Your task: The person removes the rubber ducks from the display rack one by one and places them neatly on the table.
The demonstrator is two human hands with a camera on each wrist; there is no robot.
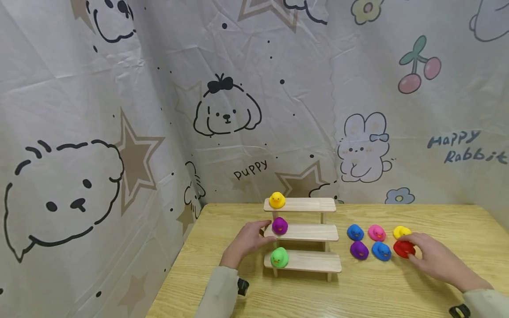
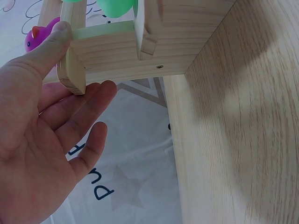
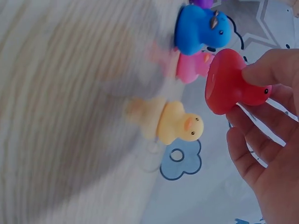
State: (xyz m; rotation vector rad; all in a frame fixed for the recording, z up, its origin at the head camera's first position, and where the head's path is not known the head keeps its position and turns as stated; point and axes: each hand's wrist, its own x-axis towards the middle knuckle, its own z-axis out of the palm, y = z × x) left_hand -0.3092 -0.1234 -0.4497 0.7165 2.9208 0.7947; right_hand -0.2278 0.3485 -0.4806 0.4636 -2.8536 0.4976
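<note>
My right hand pinches a red rubber duck between thumb and fingers; in the right wrist view its flat base shows lifted off the table. At the left end of a three-tier wooden display stand, my left hand grips the middle step, thumb on one side and fingers on the other. One duck sits at the left end of each step: yellow on top, purple in the middle, green at the bottom.
Right of the stand, loose ducks sit on the wooden table: blue, pink and yellow behind, purple and another blue one in front. A printed curtain hangs behind the table.
</note>
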